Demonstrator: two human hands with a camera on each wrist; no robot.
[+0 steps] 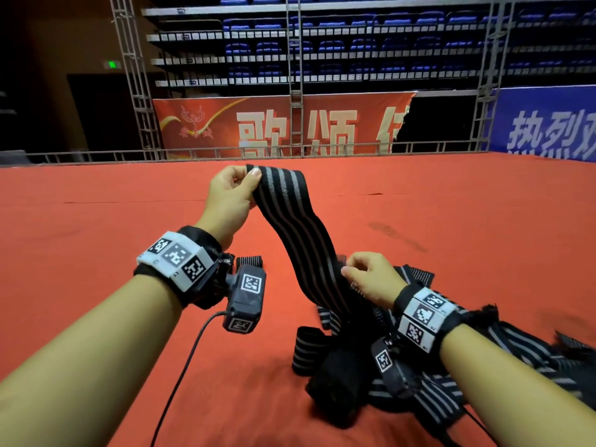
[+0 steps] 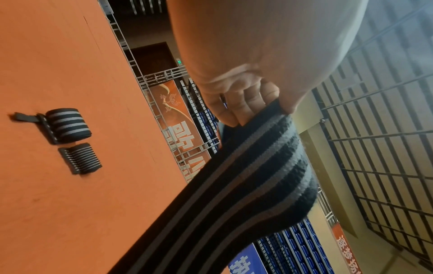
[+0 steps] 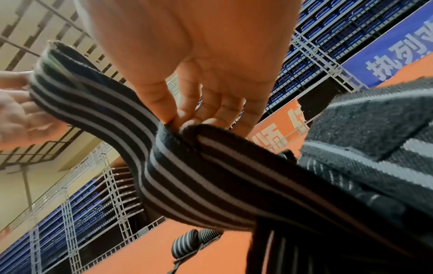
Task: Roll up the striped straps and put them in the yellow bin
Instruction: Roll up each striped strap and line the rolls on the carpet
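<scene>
A black strap with grey stripes (image 1: 300, 230) hangs stretched above the red table between both hands. My left hand (image 1: 253, 179) is raised and pinches the strap's upper end between thumb and fingers (image 2: 246, 100). My right hand (image 1: 348, 271), lower and nearer to me, pinches the same strap (image 3: 187, 166) partway along, its fingertips (image 3: 187, 122) at a fold. Below that hand the strap runs down into a tangled pile of striped straps (image 1: 429, 375). The yellow bin is not in view.
Two rolled striped straps (image 2: 68, 128) (image 2: 81, 158) lie on the red tablecloth (image 1: 96, 240) under my left wrist, also seen in the right wrist view (image 3: 185, 242). A black cable (image 1: 190, 353) hangs from the left wrist camera. A metal railing (image 1: 322, 148) runs behind the table's far edge.
</scene>
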